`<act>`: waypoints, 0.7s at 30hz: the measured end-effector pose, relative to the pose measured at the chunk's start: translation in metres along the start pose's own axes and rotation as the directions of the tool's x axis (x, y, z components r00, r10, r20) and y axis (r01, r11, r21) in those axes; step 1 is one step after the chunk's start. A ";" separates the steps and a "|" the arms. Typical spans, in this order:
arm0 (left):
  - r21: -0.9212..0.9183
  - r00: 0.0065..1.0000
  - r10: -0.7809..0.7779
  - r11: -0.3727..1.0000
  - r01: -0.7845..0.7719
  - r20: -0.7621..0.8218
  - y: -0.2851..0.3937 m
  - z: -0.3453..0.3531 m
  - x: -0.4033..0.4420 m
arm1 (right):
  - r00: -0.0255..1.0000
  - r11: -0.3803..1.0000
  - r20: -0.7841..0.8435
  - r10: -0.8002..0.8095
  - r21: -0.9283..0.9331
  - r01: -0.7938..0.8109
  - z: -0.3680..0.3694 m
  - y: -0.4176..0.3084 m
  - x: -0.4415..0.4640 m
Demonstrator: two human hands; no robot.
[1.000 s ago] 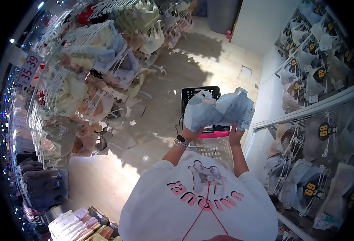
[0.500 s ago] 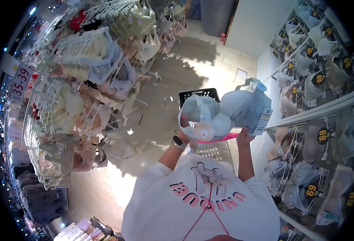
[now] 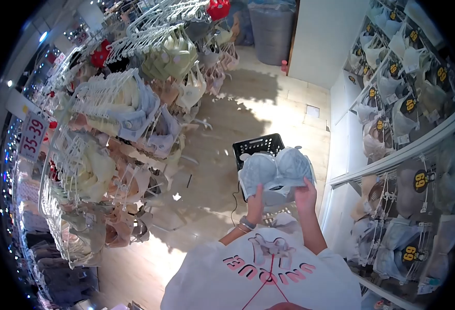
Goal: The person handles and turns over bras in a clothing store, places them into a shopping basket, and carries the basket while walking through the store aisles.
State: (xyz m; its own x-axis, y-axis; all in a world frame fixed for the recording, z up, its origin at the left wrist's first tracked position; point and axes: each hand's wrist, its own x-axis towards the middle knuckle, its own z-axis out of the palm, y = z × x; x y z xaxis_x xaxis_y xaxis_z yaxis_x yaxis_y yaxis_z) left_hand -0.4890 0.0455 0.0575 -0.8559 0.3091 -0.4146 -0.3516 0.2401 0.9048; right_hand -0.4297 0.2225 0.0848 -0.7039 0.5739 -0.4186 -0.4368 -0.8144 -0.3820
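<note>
Across the near side of a black perforated plastic basket (image 3: 258, 138), as seen from overhead, a pale blue padded bra (image 3: 278, 168) is held spread, both cups facing up. The left hand (image 3: 256, 204) grasps its lower left edge; the right hand (image 3: 306, 196) grips the lower right corner, thumb on the fabric. The fingers beneath are hidden. The basket's far edge and far corners are visible; its near edge is covered. Progress, as judged: picking up and spreading are done; setting down is not. Contact between bra and basket cannot be determined.
</note>
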 end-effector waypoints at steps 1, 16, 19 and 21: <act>-0.104 0.992 0.126 0.986 -0.129 -0.031 0.003 0.002 0.009 | 0.997 0.993 0.020 0.079 0.083 -0.081 -0.001 0.000 0.005; -0.919 0.897 0.259 -0.071 0.388 0.359 0.154 -0.008 0.033 | 0.895 0.992 0.431 0.116 -0.005 -0.126 0.108 -0.059 0.037; -0.929 0.898 0.259 -0.008 0.370 0.355 0.155 -0.006 0.033 | 0.890 0.986 0.426 0.164 -0.052 -0.157 0.108 -0.060 0.042; -0.913 0.871 0.301 -0.006 0.408 0.387 0.152 -0.004 0.034 | 0.883 0.965 0.398 0.247 -0.022 -0.260 0.103 -0.058 0.047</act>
State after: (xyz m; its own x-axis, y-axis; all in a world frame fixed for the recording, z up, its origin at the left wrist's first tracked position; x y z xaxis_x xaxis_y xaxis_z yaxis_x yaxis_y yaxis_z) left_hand -0.5729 0.0887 0.1815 -0.7050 0.6980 -0.1259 -0.6931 -0.7156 -0.0862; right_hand -0.4953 0.2876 0.1726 -0.9529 0.2710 -0.1359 -0.2259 -0.9337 -0.2778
